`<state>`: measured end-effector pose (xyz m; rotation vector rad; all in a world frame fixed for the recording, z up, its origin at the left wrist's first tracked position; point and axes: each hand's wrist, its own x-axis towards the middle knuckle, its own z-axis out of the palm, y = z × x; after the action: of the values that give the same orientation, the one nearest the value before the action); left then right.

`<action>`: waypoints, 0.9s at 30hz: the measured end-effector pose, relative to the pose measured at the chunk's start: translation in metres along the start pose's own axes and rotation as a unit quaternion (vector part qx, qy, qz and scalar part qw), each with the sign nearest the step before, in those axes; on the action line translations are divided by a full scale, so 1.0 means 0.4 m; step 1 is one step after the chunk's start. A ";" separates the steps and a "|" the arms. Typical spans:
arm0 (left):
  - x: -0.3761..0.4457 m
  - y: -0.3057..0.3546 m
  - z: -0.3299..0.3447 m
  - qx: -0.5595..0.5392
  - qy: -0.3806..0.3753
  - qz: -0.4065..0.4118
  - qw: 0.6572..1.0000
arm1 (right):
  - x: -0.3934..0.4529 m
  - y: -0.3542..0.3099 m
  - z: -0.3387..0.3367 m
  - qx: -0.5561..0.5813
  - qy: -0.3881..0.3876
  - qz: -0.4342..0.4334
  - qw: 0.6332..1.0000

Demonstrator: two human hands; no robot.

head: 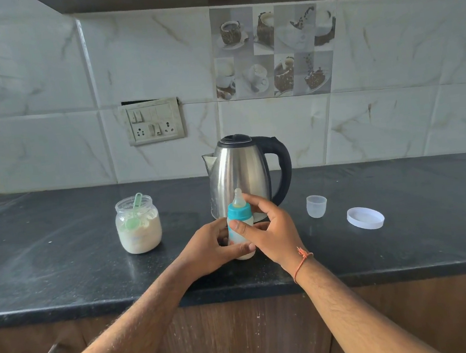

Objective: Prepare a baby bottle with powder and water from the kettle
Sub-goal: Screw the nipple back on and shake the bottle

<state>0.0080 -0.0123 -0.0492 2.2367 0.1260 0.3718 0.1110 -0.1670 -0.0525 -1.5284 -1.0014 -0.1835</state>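
A small baby bottle (240,214) with a teal collar and clear teat stands upright on the black counter (63,266), holding white liquid. My left hand (210,246) wraps its lower body from the left. My right hand (269,230) holds it from the right, thumb across the front and fingers by the collar. Directly behind it stands a steel kettle (239,170) with a black handle facing right, lid closed. An open clear jar of pale powder (139,227) with a green scoop (133,212) inside sits to the left.
A small clear cap (316,205) and a white jar lid (365,218) lie on the counter to the right. A switch and socket plate (152,121) is on the tiled wall. The counter's front edge runs under my forearms, above wooden cabinets.
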 end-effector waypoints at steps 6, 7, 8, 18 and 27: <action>0.004 -0.012 -0.002 -0.002 -0.007 -0.005 1.000 | 0.003 0.002 -0.001 -0.013 0.008 -0.012 1.000; 0.005 -0.014 -0.002 -0.001 -0.007 -0.005 1.000 | 0.002 -0.001 -0.002 -0.012 0.002 -0.004 1.000; 0.005 -0.015 -0.001 0.000 -0.008 -0.005 1.000 | 0.000 -0.003 -0.002 -0.012 -0.002 0.001 1.000; 0.010 -0.014 0.008 0.023 0.002 -0.029 0.999 | -0.001 0.006 -0.004 0.044 -0.019 0.010 0.999; -0.011 -0.012 -0.017 -0.087 -0.003 -0.038 0.996 | 0.005 0.008 -0.001 0.063 -0.048 0.011 0.997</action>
<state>0.0020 -0.0052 -0.0497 2.0552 0.1678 0.3225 0.1149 -0.1661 -0.0535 -1.4436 -1.0509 -0.0309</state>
